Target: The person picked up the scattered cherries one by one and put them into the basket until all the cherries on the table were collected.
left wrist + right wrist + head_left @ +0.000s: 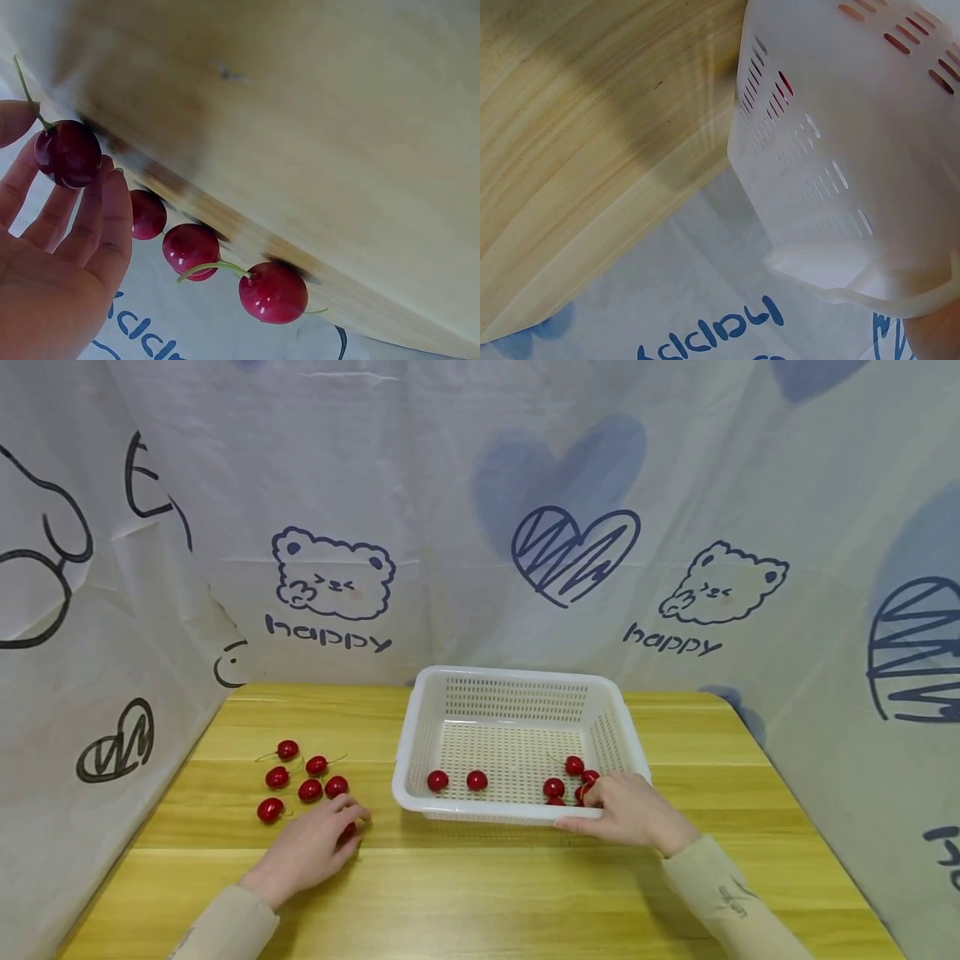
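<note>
My left hand (318, 847) reaches low over the left of the wooden table, its fingers and thumb round a dark red cherry (69, 154). The green stem of that cherry lies by my thumb in the left wrist view. Beyond the hand are several loose cherries (310, 790). My right hand (633, 810) grips the front right rim of a white plastic basket (495, 812), fingers inside and thumb outside. Several cherries (554, 787) lie beside those fingers in the basket. The basket's wall hides most of this hand in the right wrist view.
Two more cherries (477, 781) sit apart in the basket's front left. The wooden table (480, 893) ends at the back against a white printed cloth (450, 568), which also hangs along both sides.
</note>
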{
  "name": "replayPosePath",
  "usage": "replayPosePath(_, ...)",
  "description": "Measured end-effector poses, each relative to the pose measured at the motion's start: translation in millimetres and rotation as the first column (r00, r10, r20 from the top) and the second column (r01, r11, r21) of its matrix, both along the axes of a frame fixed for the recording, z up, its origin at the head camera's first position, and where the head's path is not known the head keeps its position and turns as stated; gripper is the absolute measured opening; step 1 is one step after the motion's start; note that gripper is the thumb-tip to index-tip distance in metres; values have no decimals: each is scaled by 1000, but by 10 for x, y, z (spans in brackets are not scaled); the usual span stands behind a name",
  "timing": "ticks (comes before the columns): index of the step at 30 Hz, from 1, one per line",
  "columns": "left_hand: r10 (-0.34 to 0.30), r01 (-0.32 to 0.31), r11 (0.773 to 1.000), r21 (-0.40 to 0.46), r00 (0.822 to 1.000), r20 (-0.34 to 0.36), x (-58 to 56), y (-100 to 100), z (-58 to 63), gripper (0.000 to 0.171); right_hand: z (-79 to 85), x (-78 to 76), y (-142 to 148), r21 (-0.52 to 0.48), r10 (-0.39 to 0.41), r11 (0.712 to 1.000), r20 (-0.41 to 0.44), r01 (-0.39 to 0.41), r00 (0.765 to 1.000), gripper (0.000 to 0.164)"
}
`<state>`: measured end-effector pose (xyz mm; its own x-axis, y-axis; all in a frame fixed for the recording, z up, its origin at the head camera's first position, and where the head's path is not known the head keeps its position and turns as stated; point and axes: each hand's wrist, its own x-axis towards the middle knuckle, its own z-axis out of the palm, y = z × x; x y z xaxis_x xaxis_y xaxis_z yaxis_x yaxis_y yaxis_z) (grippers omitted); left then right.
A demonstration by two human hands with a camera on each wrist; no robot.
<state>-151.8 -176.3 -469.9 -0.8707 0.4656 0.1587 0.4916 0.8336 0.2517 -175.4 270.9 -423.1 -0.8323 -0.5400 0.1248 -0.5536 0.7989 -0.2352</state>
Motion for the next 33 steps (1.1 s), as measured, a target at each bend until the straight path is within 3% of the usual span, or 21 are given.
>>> replayPosePath(18, -4, 3, 999, 43, 999, 32, -10, 18, -6, 31, -3, -1, -7, 6, -4, 1000, -10, 4, 1000, 62)
replayPosePath(26, -15, 15, 998, 60, 1000, 4, -10, 18, 27, 32, -4, 2, -4, 12, -11, 1000, -10, 11, 1000, 62)
replayPosePath(33, 19, -22, 997, 80, 999, 27, -31, 9, 81, 35, -17, -4, -1, 19, -14, 1000, -14, 14, 1000, 62)
